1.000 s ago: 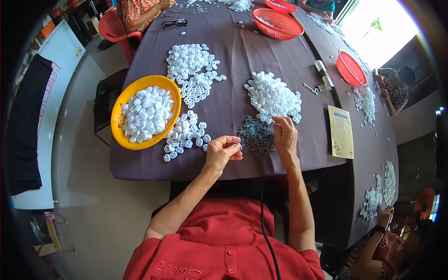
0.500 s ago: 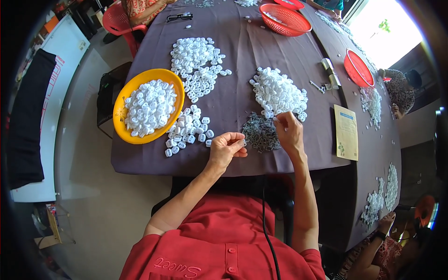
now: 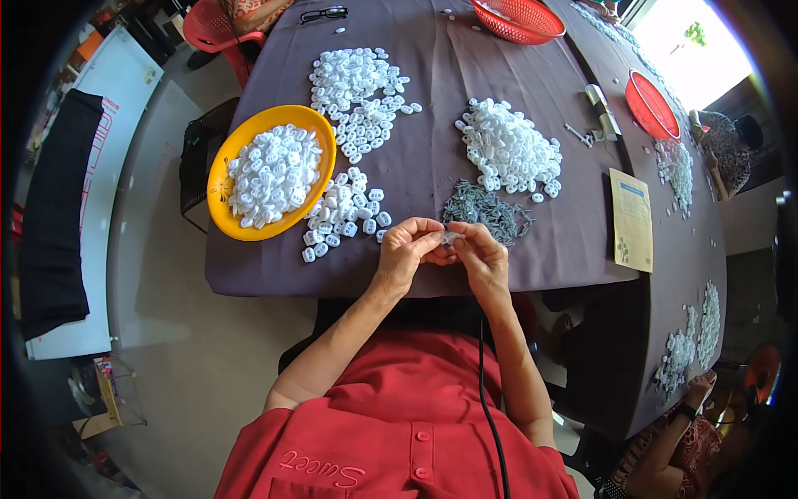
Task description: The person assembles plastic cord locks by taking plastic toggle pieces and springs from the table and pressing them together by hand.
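My left hand [image 3: 406,256] and my right hand [image 3: 485,259] meet over the table's near edge, fingertips pinched together. Between them is a small white plastic piece [image 3: 450,238], mostly covered by the fingers. Just beyond the hands lies a heap of small thin grey pieces [image 3: 490,209], too fine to make out singly. Behind that rises a pile of small white plastic pieces [image 3: 509,145]. To the left of my hands, chunkier white pieces with two holes [image 3: 347,204] are scattered. A yellow bowl [image 3: 218,185] beside them is heaped with similar white pieces.
Another white pile [image 3: 353,79] spreads farther back, near black glasses [image 3: 324,14]. Red baskets [image 3: 519,25] stand at the far side. A tan envelope [image 3: 632,220] lies at right, with a rolled object [image 3: 602,112] beyond. A dark cable [image 3: 489,399] hangs down my shirt. Other people sit around the tables.
My right hand has come back from the white pile toward my left hand, and their fingertips now meet. The whole view has shifted slightly.
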A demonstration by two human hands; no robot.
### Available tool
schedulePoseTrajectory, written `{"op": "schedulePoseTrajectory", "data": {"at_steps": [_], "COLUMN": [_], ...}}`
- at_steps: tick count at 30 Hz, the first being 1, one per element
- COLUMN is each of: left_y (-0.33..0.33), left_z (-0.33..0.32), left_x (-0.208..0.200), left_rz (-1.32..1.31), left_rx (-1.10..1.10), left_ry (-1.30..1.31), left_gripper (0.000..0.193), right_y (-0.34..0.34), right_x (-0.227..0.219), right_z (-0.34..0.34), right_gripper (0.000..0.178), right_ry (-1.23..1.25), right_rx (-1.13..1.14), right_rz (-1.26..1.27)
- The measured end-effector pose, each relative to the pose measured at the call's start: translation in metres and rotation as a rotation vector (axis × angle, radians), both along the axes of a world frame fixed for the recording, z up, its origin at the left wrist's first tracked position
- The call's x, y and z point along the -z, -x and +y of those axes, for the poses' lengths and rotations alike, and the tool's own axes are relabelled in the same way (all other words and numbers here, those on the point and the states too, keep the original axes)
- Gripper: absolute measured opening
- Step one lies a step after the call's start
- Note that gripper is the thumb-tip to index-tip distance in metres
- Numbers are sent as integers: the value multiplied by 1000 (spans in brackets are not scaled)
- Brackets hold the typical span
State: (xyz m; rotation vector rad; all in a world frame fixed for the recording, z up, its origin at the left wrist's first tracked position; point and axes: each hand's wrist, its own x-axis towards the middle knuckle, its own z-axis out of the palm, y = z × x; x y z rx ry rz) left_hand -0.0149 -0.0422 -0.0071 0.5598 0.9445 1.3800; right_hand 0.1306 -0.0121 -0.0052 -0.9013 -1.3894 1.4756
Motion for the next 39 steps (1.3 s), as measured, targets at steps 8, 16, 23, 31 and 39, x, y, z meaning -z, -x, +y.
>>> {"op": "schedulePoseTrajectory", "data": {"at_steps": [8,16,23,31,39], "left_y": [1,-3,-4,-5,-2], "left_z": [-1,-1,0,-2,-1], "left_x": [-4,-1,-1,-10,-1], "left_rz": [41,58,73,41,84], "left_rx": [24,-44,-61,-74,-97], "left_ry": [0,-14,-3,0,27], "left_gripper": [10,11,12,10,13], "right_y": [8,5,3,3,-2], "right_x": [-8,-2,-5,-4,-17], "right_z": [-5,-5,-5,-6,-5], "right_gripper": [19,21,24,15,17], "right_ry": [119,90,151,104,46], "right_rx": [76,78,46,83,37], "right_rz": [79,68,131,177,10]}}
